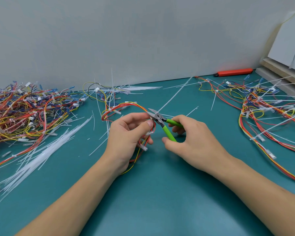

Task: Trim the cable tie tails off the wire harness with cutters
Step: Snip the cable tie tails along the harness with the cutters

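At the far left we see a heap of harnesses (24, 109) tangled in red, yellow and blue, and just in front of it a spray of loose white cable ties (46, 150) fanned across the teal mat (160, 193). Moving toward the middle, our left hand (128, 133) is curled around the wire harness (124, 108) we are working on, thumb and fingers pinching the bundle right at the tie, with the rest of the loop arching away behind the hand and a few wires trailing down under the wrist. Just beside it, the cutters (157, 117) sit with their blades parted around a long white tie tail (174, 96) that runs up and away to the right; our right hand (191, 140) wraps the 2 green handles. The 2 hands are close together but not touching. We judge the harness to be light and floppy, so it wants holding close to the tie head, as here, or it will swing away from the blades; the tail is springy thin plastic and likely to flick off when cut. The wire insulation is soft, so the blades should stay clear of it. At the right lies another spread of harnesses with untrimmed tails (269, 106), and beyond it an orange utility knife (233, 72) against the wall.
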`<state>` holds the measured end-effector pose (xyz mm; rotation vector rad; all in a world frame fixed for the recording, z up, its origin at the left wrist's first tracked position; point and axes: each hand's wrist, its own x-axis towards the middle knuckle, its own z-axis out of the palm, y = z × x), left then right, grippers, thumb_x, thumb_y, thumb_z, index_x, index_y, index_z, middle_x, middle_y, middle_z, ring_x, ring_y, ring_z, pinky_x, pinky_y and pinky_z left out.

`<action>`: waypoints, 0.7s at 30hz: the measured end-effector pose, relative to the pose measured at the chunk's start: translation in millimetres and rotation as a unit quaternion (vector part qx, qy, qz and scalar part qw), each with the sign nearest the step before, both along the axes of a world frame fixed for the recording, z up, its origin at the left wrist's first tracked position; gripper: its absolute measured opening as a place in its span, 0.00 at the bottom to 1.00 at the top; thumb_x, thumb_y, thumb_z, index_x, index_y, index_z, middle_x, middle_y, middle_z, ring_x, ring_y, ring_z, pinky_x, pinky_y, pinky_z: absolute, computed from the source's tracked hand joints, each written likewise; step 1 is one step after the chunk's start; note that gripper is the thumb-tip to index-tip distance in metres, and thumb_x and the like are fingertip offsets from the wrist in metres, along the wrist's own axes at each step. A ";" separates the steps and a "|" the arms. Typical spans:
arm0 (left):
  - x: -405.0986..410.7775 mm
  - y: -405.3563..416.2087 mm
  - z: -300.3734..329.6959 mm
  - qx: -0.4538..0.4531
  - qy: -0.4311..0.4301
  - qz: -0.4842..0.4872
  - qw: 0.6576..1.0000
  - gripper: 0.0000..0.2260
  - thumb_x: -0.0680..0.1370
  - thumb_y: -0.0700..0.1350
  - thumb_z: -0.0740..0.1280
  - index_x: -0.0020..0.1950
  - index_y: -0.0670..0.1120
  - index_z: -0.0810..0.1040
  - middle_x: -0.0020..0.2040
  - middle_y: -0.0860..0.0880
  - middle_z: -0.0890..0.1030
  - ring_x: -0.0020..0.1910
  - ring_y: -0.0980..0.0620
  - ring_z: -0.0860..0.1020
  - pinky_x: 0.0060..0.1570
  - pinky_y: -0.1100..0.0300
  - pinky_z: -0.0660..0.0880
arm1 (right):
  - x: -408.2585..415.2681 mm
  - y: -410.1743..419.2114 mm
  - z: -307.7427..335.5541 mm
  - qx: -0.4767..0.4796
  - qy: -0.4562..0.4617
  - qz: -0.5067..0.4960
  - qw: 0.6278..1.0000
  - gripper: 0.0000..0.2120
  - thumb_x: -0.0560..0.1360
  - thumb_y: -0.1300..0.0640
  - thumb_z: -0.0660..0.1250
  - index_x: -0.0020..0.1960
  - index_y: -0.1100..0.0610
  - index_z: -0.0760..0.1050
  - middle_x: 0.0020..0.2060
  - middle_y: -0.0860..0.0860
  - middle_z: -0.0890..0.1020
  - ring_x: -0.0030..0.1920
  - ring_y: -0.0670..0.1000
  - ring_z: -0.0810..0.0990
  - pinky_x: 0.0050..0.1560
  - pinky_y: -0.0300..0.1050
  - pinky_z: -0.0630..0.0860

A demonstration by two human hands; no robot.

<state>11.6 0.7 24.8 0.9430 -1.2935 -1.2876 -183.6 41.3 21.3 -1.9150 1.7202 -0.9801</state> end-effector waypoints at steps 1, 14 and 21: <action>-0.5 0.7 0.4 0.001 0.001 -0.003 1.000 0.06 0.77 0.39 0.73 0.53 0.43 0.84 0.43 0.42 0.86 0.27 0.47 0.80 0.23 0.64 0.70 | 0.1 0.0 0.2 -0.002 -0.001 0.001 1.000 0.17 0.71 0.42 0.74 0.57 0.44 0.75 0.49 0.41 0.79 0.54 0.46 0.78 0.56 0.51 0.78; 0.7 2.9 7.6 0.066 0.029 -0.050 0.996 0.11 0.71 0.44 0.74 0.52 0.44 0.85 0.42 0.46 0.84 0.25 0.50 0.75 0.24 0.66 0.65 | -5.4 -0.3 6.4 -0.016 0.026 0.022 0.999 0.16 0.70 0.42 0.74 0.55 0.43 0.75 0.47 0.40 0.79 0.52 0.43 0.77 0.54 0.48 0.77; 7.3 3.0 12.4 0.123 0.073 -0.133 0.981 0.05 0.73 0.44 0.71 0.46 0.47 0.86 0.41 0.48 0.81 0.23 0.55 0.66 0.24 0.66 0.64 | -17.9 -1.9 18.0 -0.051 0.049 0.068 0.995 0.22 0.70 0.47 0.75 0.63 0.43 0.76 0.52 0.40 0.79 0.58 0.44 0.74 0.62 0.37 0.69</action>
